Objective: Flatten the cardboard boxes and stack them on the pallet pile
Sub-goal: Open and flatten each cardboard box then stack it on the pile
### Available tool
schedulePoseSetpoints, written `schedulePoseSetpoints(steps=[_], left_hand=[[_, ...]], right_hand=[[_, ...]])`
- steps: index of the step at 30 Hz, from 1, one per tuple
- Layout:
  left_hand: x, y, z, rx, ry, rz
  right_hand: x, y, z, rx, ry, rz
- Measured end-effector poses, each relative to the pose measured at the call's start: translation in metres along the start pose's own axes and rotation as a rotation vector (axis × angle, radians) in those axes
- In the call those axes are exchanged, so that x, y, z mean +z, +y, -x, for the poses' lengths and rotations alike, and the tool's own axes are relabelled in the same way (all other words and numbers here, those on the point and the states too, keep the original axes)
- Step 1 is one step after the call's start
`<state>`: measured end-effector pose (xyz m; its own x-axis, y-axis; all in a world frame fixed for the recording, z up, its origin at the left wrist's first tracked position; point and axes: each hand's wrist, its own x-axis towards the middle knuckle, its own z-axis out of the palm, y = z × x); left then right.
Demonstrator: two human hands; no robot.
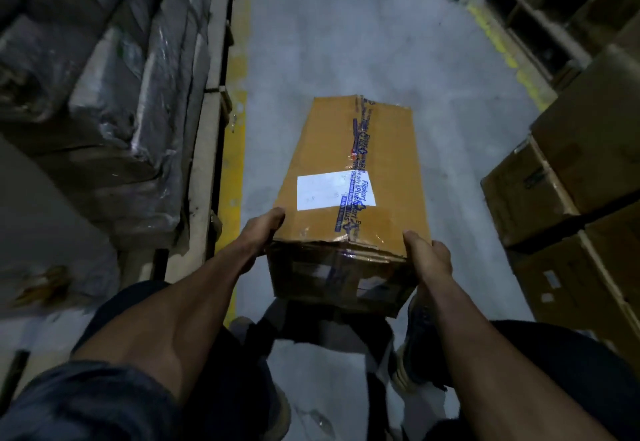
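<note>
While the cardboard box [349, 177] lies lengthwise over the concrete floor [346, 42] of the aisle, its near end is gripped from both sides: the left hand [261, 229] curls round the left top corner and the right hand [427, 255] clasps the right one. Still sealed with printed tape [358, 150] and a white label [334, 191], it looks light yet stiff, with crumpled, glossy-taped edges, so the bare corner folds probably give the surest hold.

Dim warehouse aisle, grey concrete floor [363, 42] marked by worn yellow lines [235, 150] along both sides, plastic-wrapped goods [114, 94] on wooden pallets [204, 150] at left, stacked brown cartons [581, 177] at right.
</note>
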<state>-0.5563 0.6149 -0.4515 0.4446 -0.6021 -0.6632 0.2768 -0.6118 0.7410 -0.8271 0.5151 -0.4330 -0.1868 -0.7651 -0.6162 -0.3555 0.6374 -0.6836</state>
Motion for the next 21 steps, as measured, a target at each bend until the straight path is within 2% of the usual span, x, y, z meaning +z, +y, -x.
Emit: schedulePoseSetpoints(steps=[6,11,16,21], left_hand=[[-0.014,0.042,0.061,0.158,-0.054,-0.085],[-0.029,0.073,0.103,0.380,0.092,-0.194],[-0.032,0.092,0.129,0.598,0.147,-0.299],[-0.040,0.113,0.135,0.682,0.155,-0.301]], right_hand=[[-0.026,-0.015,0.053,-0.246,0.058,-0.036],[-0.045,-0.026,0.092,-0.487,0.059,-0.104],[-0.055,-0.043,0.107,-0.651,0.053,-0.096],[-0.062,-0.080,0.097,-0.753,0.028,-0.089]])
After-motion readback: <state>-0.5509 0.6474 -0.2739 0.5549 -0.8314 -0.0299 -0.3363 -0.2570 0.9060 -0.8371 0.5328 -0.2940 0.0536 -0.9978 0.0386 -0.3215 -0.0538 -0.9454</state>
